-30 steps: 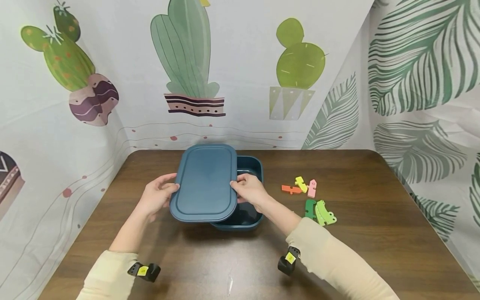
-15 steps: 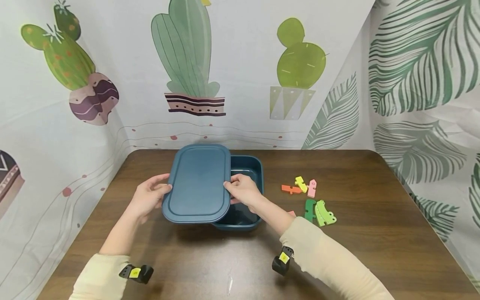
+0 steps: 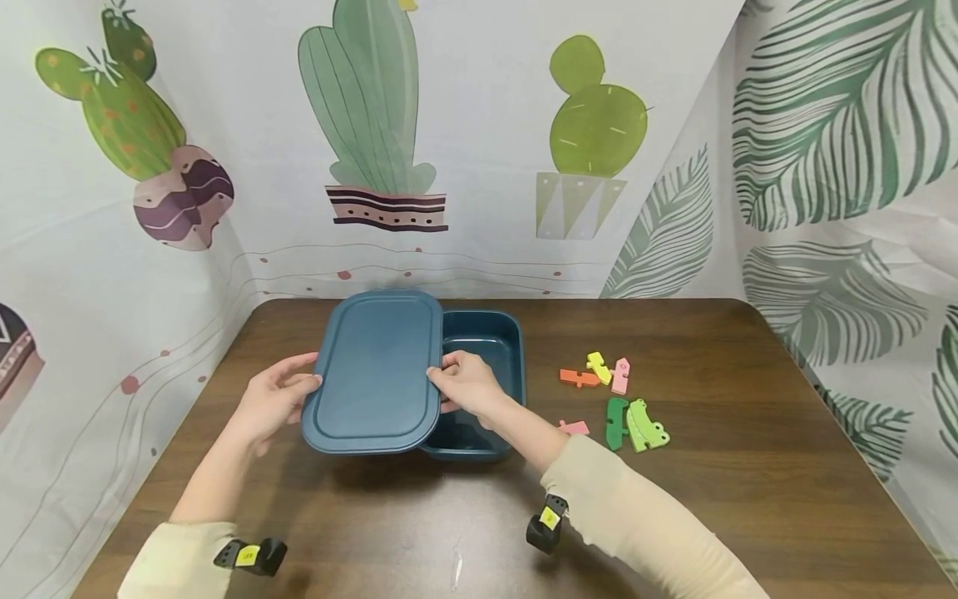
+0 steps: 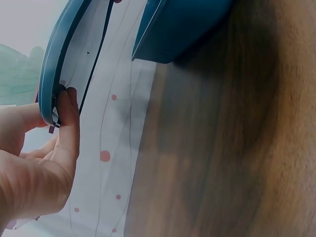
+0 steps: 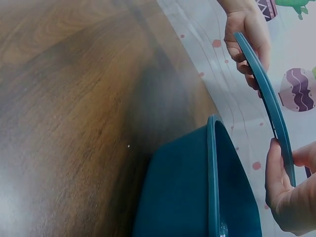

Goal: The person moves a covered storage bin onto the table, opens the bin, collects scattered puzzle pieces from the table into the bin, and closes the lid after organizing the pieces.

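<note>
Both hands hold a dark blue lid (image 3: 374, 370) by its long edges, lifted off and to the left of the matching blue box (image 3: 482, 345), which stands open on the brown table (image 3: 748, 466). The left hand (image 3: 273, 403) pinches the lid's left rim, thumb on top and fingers curled beneath. The right hand (image 3: 464, 387) grips the right rim the same way, above the box's open inside. The lid overlaps only the box's left side. Small coloured puzzle pieces (image 3: 617, 399) lie well apart, right of the box.
</note>
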`<move>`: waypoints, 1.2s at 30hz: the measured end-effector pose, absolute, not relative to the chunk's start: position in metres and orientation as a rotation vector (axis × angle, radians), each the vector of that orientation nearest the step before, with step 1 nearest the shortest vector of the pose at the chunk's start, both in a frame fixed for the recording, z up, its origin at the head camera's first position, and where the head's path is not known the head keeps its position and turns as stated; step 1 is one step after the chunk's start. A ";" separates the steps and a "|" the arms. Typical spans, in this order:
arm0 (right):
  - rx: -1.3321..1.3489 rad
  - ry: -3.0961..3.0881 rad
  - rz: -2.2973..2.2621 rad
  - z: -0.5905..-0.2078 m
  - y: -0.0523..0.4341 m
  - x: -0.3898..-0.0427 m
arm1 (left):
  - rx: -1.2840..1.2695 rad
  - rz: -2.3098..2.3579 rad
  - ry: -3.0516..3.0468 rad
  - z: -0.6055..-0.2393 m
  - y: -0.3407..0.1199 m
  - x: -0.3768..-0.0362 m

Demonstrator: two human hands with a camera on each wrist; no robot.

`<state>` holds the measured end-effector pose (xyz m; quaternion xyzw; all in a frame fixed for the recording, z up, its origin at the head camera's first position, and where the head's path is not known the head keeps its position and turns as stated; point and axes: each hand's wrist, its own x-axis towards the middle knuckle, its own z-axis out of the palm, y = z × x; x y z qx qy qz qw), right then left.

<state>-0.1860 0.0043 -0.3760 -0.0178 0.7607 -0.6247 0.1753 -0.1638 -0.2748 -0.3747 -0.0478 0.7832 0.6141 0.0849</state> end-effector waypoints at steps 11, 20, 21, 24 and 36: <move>-0.074 2.148 -1.784 -0.376 -0.010 -0.183 | -0.133 1.830 2.339 -0.375 -0.290 -0.156; -0.097 2.197 -1.739 -0.377 -0.022 -0.182 | -0.123 1.877 2.301 -0.373 -0.302 -0.150; -0.097 2.197 -1.739 -0.377 -0.024 -0.181 | -0.125 1.884 2.296 -0.373 -0.303 -0.149; -0.096 2.200 -1.737 -0.376 -0.028 -0.180 | -0.134 1.889 2.290 -0.373 -0.308 -0.147; -0.101 2.248 -1.707 -0.377 -0.047 -0.180 | -0.156 1.887 2.304 -0.372 -0.323 -0.143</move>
